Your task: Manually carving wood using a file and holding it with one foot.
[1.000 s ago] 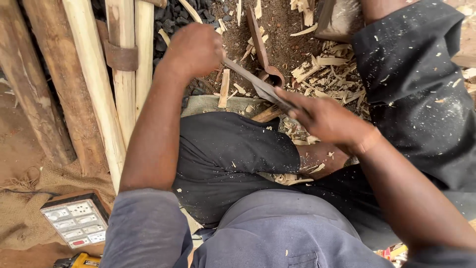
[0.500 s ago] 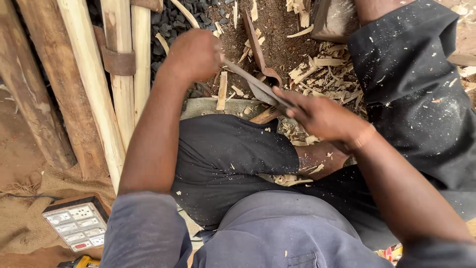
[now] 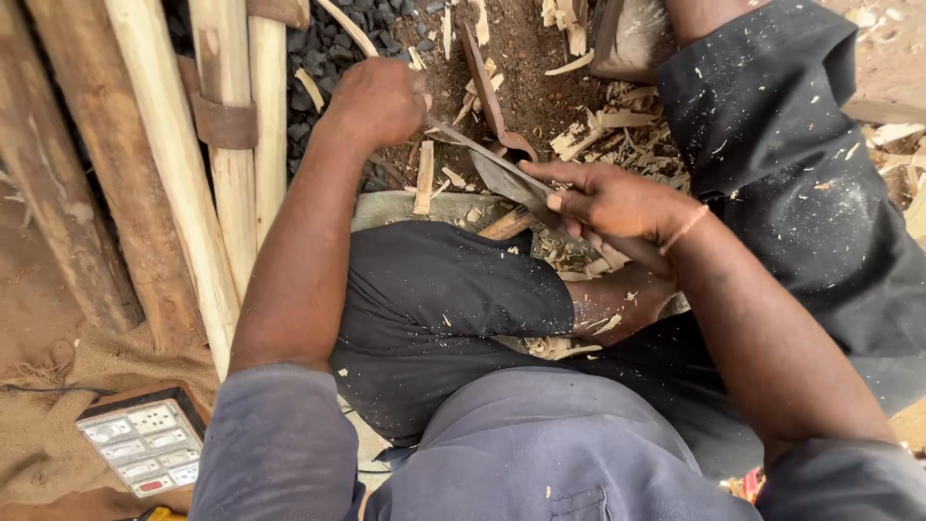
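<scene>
Gripping both ends, hands (image 3: 381,101) (image 3: 608,198) hold a seemingly metal blade (image 3: 482,159) slanting upper-left to lower-right.

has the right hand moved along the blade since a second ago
Cannot tell. The right hand looks a touch nearer the dark wooden stick on the ground, still gripping the blade, but the shift is no bigger than the camera's own.

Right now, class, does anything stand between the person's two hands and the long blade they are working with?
Nothing visible does. The left hand is closed around one end of the blade, and the right hand lies on its other end. Wood shavings lie on the ground beyond it.
</scene>
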